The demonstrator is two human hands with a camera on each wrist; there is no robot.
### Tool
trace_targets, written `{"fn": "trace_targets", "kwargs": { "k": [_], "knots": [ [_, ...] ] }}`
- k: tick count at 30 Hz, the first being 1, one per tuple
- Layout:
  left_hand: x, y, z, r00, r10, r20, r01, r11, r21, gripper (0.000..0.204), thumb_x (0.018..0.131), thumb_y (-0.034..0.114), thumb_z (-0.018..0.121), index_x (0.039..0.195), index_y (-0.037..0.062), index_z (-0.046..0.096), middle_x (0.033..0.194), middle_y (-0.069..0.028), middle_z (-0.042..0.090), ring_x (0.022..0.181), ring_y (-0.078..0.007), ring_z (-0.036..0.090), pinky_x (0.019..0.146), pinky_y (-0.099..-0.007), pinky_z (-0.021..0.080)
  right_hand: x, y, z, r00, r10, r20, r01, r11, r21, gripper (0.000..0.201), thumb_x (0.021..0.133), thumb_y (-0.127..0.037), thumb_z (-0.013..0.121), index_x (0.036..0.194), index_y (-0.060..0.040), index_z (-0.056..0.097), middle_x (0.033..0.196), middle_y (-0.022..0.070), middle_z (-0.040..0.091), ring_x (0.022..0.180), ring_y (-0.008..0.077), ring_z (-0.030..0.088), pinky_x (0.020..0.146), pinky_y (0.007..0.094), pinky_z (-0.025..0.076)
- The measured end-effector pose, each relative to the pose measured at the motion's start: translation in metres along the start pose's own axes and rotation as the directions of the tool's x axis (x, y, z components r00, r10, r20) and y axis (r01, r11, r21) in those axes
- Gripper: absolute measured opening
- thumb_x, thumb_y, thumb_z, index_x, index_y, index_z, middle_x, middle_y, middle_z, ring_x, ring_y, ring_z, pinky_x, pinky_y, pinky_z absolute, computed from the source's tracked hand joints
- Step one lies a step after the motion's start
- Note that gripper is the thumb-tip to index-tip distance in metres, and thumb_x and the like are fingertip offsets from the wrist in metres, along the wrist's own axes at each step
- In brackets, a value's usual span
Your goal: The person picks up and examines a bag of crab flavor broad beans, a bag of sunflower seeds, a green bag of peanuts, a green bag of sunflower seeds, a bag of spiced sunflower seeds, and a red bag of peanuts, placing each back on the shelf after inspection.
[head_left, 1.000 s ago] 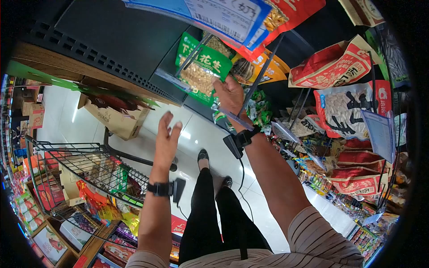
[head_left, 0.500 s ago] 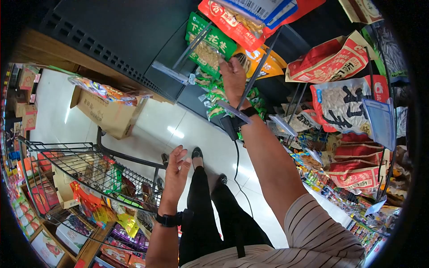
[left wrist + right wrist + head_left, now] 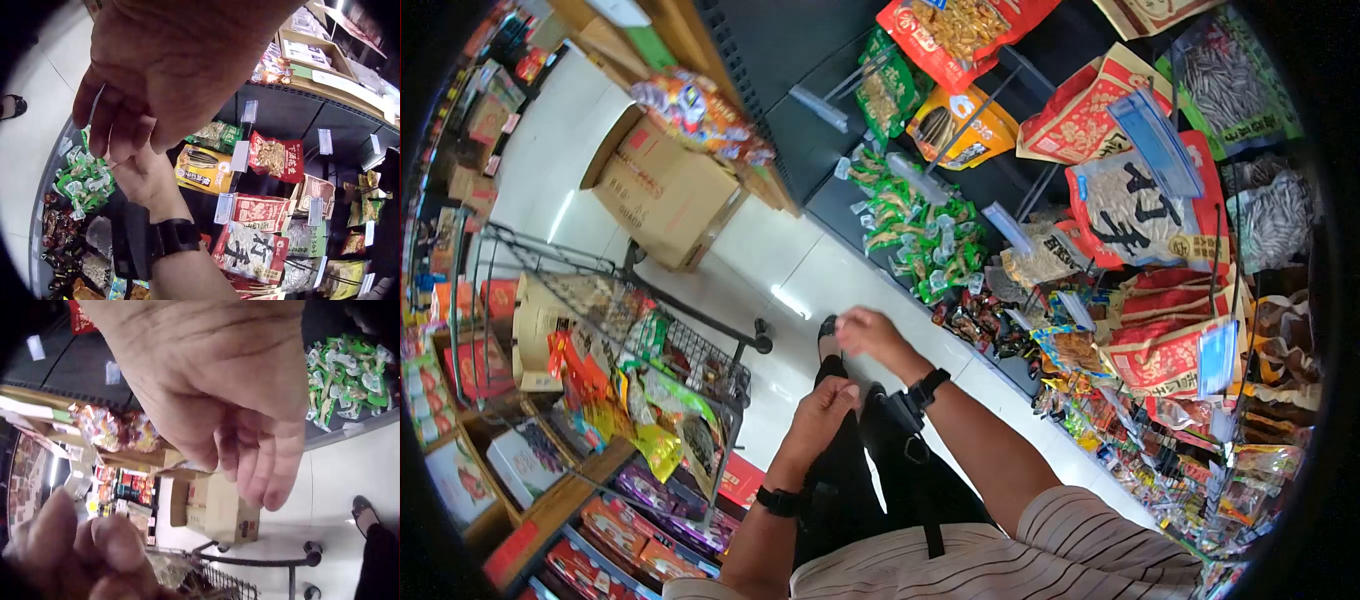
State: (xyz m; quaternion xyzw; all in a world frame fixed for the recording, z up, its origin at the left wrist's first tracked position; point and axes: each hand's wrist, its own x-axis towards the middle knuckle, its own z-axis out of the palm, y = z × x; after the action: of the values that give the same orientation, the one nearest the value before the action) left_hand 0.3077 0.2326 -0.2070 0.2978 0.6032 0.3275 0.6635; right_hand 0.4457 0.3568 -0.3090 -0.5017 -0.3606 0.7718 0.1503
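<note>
My right hand (image 3: 878, 340) is in front of my body, over the floor, with its fingers loosely bent and nothing in them. Close beside it is my left hand (image 3: 820, 418), also holding nothing, its thumb near its fingers. Beyond the hands, a green bag of peanuts (image 3: 886, 88) hangs on a shelf hook. Next to it hang a red bag of peanuts (image 3: 960, 38) and an orange bag of sunflower seeds (image 3: 962, 128). Below them lies a heap of small green-wrapped snacks (image 3: 920, 225). In the right wrist view the left hand (image 3: 94, 550) is blurred.
On the left stands a wire shopping cart (image 3: 700, 345) with several bags and a carton inside. A cardboard box (image 3: 662, 190) is on the floor beyond it. Hooks with price tags stick out from the shelf, and white bags (image 3: 1145, 205) hang on the right.
My right hand has come away from the green peanut bag, back towards my body and beside the left hand. The bag stays on its hook. The head view has turned.
</note>
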Motion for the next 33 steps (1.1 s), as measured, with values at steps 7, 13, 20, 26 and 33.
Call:
{"fn": "trace_targets", "kwargs": {
  "k": [7, 13, 20, 26, 33],
  "knots": [
    [-0.09, -0.042, 0.017, 1.0, -0.012, 0.022, 0.011, 0.999, 0.039, 0.028, 0.099, 0.028, 0.058, 0.087, 0.0021, 0.06, 0.077, -0.0022, 0.06, 0.07, -0.0098, 0.057, 0.067, -0.0255, 0.048, -0.104, 0.06, 0.026, 0.959, 0.211, 0.189, -0.132, 0.923, -0.362, 0.026, 0.097, -0.03, 0.06, 0.109, -0.007, 0.063, 0.091, 0.0053, 0.067, 0.076, 0.0125, 0.065, 0.065, 0.0272, 0.054],
    [-0.161, -0.055, 0.019, 0.989, -0.136, -0.054, 0.13, 0.986, -0.103, 0.037, 0.098, 0.034, 0.06, 0.077, 0.0042, 0.057, 0.073, 0.0003, 0.057, 0.065, -0.0086, 0.055, 0.064, -0.0243, 0.048, -0.145, 0.051, 0.036, 0.971, 0.17, 0.168, -0.108, 0.939, -0.326, 0.026, 0.096, -0.024, 0.059, 0.11, -0.0017, 0.062, 0.091, 0.0073, 0.067, 0.074, 0.0129, 0.065, 0.064, 0.0247, 0.053],
    [-0.205, -0.089, -0.009, 0.968, -0.012, -0.249, 0.005, 1.0, -0.029, 0.026, 0.098, 0.028, 0.061, 0.094, 0.003, 0.06, 0.076, 0.0001, 0.058, 0.073, -0.0076, 0.054, 0.071, -0.0239, 0.046, -0.166, 0.052, 0.086, 0.963, 0.178, 0.204, -0.076, 0.901, -0.427, 0.027, 0.097, -0.024, 0.055, 0.106, -0.0002, 0.063, 0.09, 0.008, 0.067, 0.077, 0.0146, 0.065, 0.066, 0.0275, 0.054],
    [-0.23, -0.115, -0.057, 0.936, -0.03, -0.35, -0.019, 0.991, -0.135, 0.025, 0.099, 0.028, 0.06, 0.099, 0.0032, 0.06, 0.08, 0.0007, 0.059, 0.076, -0.0072, 0.056, 0.073, -0.0234, 0.047, -0.161, 0.045, 0.151, 0.947, 0.195, 0.257, -0.066, 0.896, -0.439, 0.026, 0.096, -0.024, 0.056, 0.105, -0.0004, 0.063, 0.089, 0.0074, 0.066, 0.077, 0.0137, 0.064, 0.068, 0.0269, 0.053],
    [-0.245, -0.126, -0.154, 0.899, -0.03, -0.437, -0.054, 0.983, -0.177, 0.025, 0.099, 0.029, 0.058, 0.1, 0.004, 0.06, 0.081, 0.0005, 0.06, 0.077, -0.0074, 0.056, 0.073, -0.024, 0.047, -0.131, 0.009, 0.257, 0.934, -0.035, 0.354, 0.17, 0.918, -0.358, 0.025, 0.099, -0.019, 0.051, 0.11, 0.0012, 0.061, 0.096, 0.0081, 0.065, 0.085, 0.015, 0.065, 0.077, 0.0284, 0.054]
  ]
}}
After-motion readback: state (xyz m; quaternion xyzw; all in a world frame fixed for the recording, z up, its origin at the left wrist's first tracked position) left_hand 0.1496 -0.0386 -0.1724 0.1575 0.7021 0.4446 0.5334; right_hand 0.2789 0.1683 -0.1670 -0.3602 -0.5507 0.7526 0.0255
